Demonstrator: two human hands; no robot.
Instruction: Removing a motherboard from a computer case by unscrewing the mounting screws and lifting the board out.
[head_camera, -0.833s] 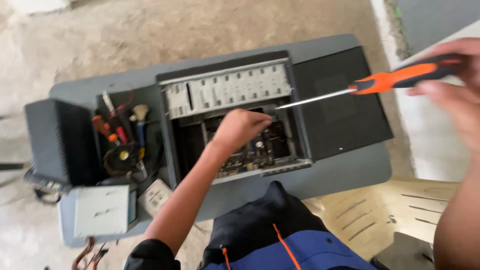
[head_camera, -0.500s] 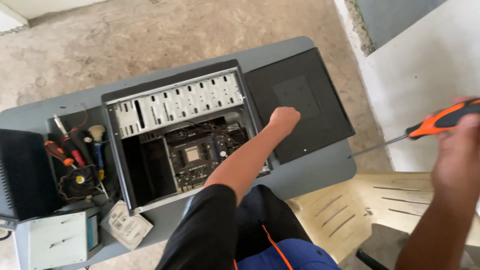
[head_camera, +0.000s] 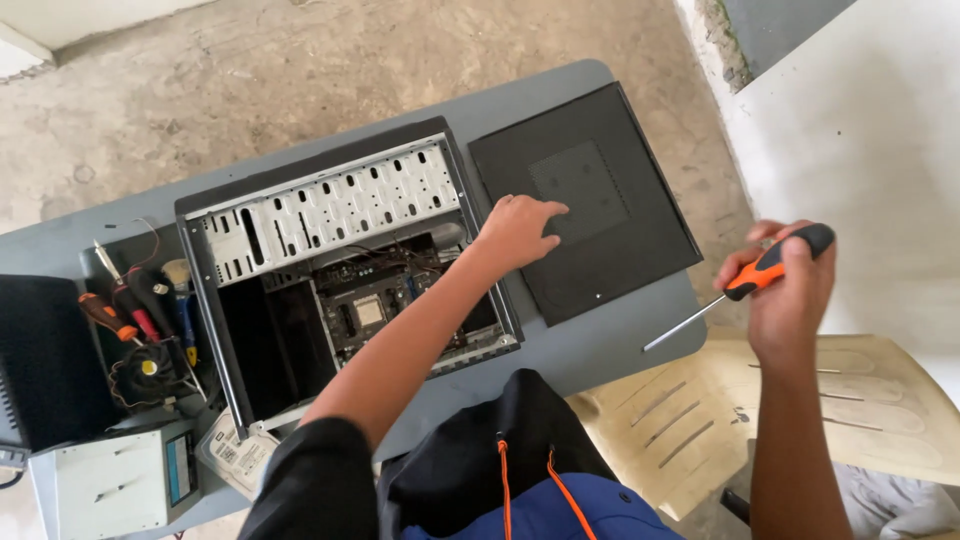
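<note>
One black side panel (head_camera: 585, 200) lying flat at the tabletop's (head_camera: 600, 345) right end, beside one open computer case (head_camera: 340, 270); left hand (head_camera: 518, 232) released, fingertips spread on the panel's near-left part. Right hand (head_camera: 790, 290) clenched around one orange-and-black screwdriver (head_camera: 740, 285), held off the right edge above a cream plastic chair (head_camera: 800, 410), shaft tip just beside the near right corner. At the left end: one boxy grey power supply (head_camera: 110, 485), one small fan (head_camera: 145, 368), several spare hand tools (head_camera: 135, 305).

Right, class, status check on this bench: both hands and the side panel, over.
Left hand flat on black side panel, beside open computer case. Right hand gripping orange-handled screwdriver, off the table edge. Nothing on the panel.
</note>
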